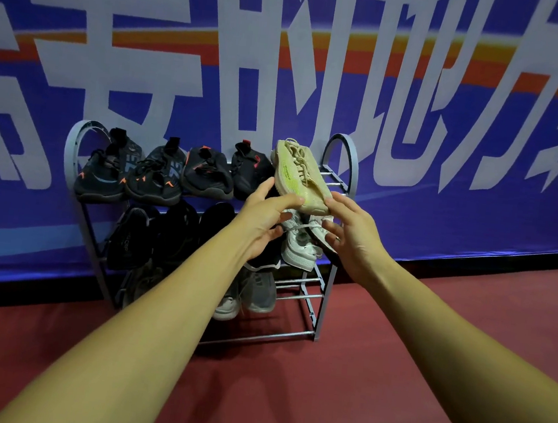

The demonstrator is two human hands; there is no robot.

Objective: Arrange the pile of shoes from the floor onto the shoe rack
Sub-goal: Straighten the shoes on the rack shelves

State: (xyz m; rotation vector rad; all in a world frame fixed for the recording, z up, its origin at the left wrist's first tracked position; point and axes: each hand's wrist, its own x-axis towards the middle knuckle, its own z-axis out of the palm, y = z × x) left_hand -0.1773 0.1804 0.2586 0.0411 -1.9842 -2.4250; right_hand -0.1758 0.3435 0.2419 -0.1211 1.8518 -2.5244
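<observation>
A grey metal shoe rack stands against the wall. At the right end of its top shelf a beige knit sneaker leans toe-down. My left hand holds its toe from the left, thumb on top. My right hand is just right of the toe, fingers relaxed, touching or nearly touching it. Several dark sneakers fill the rest of the top shelf. A white sneaker lies on the middle shelf under my hands.
Dark shoes sit on the middle shelf, grey and white shoes on the lower one. Behind the rack hangs a blue banner with large white characters. Red floor spreads in front.
</observation>
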